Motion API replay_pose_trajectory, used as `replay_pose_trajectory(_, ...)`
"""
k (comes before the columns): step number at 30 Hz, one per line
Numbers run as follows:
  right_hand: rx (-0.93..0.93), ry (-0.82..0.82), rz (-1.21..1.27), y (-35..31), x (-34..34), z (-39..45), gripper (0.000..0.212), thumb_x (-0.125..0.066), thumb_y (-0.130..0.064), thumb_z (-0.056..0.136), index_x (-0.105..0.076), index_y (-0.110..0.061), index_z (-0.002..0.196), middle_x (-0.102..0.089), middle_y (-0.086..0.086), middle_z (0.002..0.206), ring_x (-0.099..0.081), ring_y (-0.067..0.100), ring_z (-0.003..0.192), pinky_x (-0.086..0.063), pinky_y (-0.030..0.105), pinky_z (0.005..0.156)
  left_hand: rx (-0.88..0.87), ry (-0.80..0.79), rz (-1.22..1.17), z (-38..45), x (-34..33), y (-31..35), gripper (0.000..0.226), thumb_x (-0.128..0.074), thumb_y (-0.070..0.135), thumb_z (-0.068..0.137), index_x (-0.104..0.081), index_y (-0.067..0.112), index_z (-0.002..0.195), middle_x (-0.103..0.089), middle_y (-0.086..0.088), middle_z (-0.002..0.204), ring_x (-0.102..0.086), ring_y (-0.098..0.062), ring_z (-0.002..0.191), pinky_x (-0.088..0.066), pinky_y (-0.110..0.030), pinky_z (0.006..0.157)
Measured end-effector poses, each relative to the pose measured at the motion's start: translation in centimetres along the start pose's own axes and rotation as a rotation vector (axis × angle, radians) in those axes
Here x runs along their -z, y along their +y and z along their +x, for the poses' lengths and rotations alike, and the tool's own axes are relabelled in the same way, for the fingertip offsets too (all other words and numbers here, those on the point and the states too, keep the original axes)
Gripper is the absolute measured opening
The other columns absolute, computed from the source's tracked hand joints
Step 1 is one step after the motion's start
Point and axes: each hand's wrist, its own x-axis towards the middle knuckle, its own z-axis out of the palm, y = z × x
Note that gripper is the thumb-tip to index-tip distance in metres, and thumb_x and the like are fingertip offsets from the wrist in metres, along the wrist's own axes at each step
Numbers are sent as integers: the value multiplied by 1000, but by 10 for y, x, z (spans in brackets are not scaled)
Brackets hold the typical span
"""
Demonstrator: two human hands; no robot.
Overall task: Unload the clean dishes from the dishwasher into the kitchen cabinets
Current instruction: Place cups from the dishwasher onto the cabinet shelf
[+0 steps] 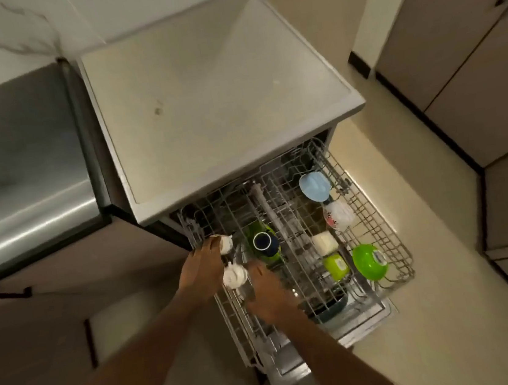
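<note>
Both forearms are extended from the bottom edge over the pulled-out upper rack of the dishwasher, w/ cups, bowls & a dark mug seen in it. One white cup at the rack's left edge is gripped by the left hand. Right hand is laid beside a 2nd white cup; its grip can't be told, fingers being blurred.

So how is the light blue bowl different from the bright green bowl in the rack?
The light blue bowl sits toward the back of the upper rack, near the dishwasher body; the green bowl sits at the front right corner. The blue one is pale and plain, while the green one is vivid and has a pale patch on it. Both are tipped on edge among the wires along the rack's right side.
</note>
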Motion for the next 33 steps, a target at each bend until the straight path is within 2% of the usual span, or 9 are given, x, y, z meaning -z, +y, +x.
replay_pose_trajectory(2, 25, -64, -53, 10, -16, 28, 71, -74, -16, 87, -43, -12, 151, -51, 9, 148, -50, 28, 136, -44, 40, 113, 11, -5, 98, 15, -19, -10, 69, -63, 28, 96, -35, 15, 158, -41, -6, 160, -45, -28, 143, -39, -41, 116)
replay_pose_trajectory(6, 57, -119, -124, 21, -38, 75, 89, -78, -13, 83, -33, -12, 159, -45, 9, 157, -46, 30, 142, -43, 45, 115, 6, 46, 257, 35, -52, -26, 72, -81, 25, 84, -53, 1, 147, -58, -16, 144, -60, -34, 129, -49, -43, 108)
replay_pose_trajectory(10, 111, -154, -263, 29, -50, 99, 92, -78, -18, 84, -29, -14, 161, -42, 8, 159, -42, 36, 140, -42, 48, 113, 34, 5, 296, 61, -68, -32, 79, -63, 34, 99, -25, 7, 163, -29, -13, 168, -34, -30, 152, -30, -42, 124)
replay_pose_trajectory(12, 137, -183, -320, 33, -53, 110, 93, -78, -16, 85, -28, -16, 163, -42, 7, 160, -41, 37, 142, -39, 48, 115, 86, -39, 291, 77, -70, -33, 82, -60, 36, 99, -18, 13, 165, -21, -9, 171, -27, -28, 155, -26, -41, 125)
replay_pose_trajectory(17, 187, -238, -406, 39, -58, 128, 83, -76, -24, 90, -31, -23, 160, -46, 3, 156, -38, 38, 141, -43, 52, 109, 85, -100, 511, 101, -74, -36, 89, -66, 52, 89, -27, 17, 160, -46, -7, 155, -41, -27, 144, -33, -43, 113)
replay_pose_trajectory(23, 267, -226, -393, 51, -56, 131, 85, -80, -20, 87, -35, -21, 159, -53, 6, 150, -42, 36, 136, -44, 50, 107, 96, -52, 553, 106, -82, -36, 81, -72, 61, 82, -43, 18, 144, -60, -6, 137, -51, -27, 131, -37, -43, 106)
replay_pose_trajectory(28, 344, -84, -199, 64, -43, 113, 70, -84, -21, 82, -53, -12, 145, -59, 13, 137, -53, 34, 127, -49, 49, 103, 132, 41, 272, 97, -75, -30, 74, -77, 64, 74, -52, 29, 134, -60, -1, 129, -53, -25, 126, -46, -41, 100)
replay_pose_trajectory(31, 220, -2, 7, 71, -25, 91, 63, -85, -33, 80, -55, -17, 134, -54, 7, 130, -60, 26, 113, -56, 44, 89, 162, 215, -139, 78, -66, -18, 69, -92, 47, 62, -59, 34, 121, -56, 2, 119, -54, -21, 113, -52, -38, 87)
replay_pose_trajectory(33, 153, 138, 126, 75, -6, 74, 60, -86, -41, 77, -57, -18, 124, -54, 3, 121, -60, 21, 102, -55, 37, 81, 88, 317, -356, 63, -63, -6, 68, -98, 33, 55, -65, 25, 113, -56, 0, 114, -56, -22, 105, -51, -37, 81)
